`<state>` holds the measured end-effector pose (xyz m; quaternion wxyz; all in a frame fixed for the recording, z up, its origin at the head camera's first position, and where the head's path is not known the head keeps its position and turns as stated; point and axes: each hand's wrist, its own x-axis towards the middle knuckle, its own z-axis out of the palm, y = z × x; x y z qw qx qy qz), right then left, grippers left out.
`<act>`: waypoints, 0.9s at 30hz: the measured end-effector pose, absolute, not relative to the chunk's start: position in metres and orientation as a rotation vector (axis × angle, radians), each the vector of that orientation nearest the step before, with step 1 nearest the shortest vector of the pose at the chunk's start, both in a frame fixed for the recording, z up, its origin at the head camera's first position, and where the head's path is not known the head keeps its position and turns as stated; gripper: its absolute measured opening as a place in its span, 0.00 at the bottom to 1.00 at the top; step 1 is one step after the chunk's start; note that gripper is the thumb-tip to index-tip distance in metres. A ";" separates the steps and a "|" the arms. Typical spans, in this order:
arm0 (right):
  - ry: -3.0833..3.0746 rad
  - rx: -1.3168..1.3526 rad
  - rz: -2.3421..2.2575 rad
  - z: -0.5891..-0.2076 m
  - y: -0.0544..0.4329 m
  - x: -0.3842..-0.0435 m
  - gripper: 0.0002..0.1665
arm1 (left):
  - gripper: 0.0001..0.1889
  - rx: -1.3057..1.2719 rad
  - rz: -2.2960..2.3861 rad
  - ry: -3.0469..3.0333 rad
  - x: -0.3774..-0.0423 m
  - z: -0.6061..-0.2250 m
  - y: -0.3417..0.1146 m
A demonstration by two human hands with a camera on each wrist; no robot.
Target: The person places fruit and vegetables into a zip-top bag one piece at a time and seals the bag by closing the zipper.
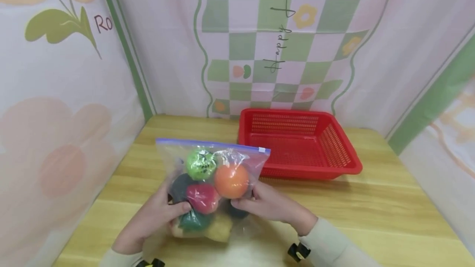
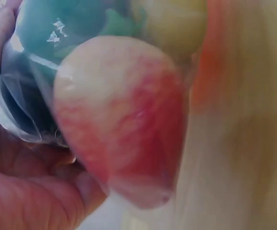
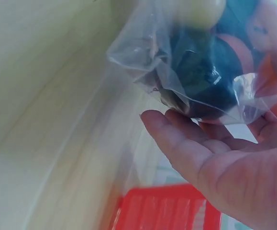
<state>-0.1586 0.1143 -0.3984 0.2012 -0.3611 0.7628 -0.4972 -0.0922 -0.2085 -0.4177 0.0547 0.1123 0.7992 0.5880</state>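
Observation:
Between both hands is a clear zip bag [image 1: 256, 164] with a purple slider strip along its top edge. Inside are several toy fruits: a green ball-like one [image 1: 201, 164], an orange [image 1: 231, 181], a red one [image 1: 203, 198], and darker and yellow pieces lower down. My left hand [image 1: 165, 209] grips the bag's left side, thumb in front. On the opposite side my right hand [image 1: 269, 203] holds it, thumb across the front and fingers behind. A red and cream fruit [image 2: 124, 120] presses against the plastic in the left wrist view. Against the right fingers lies a dark round fruit [image 3: 205, 76].
A red plastic basket [image 1: 297, 172] with perforated walls stands behind and right of the bag on the wooden table [image 1: 389, 209]. Patterned curtains [image 1: 167, 52] hang at the back and both sides.

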 end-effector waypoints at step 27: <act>2.083 -0.512 -1.490 -0.416 0.023 -0.201 0.27 | 0.45 -0.134 1.793 2.333 -0.134 -0.405 -0.238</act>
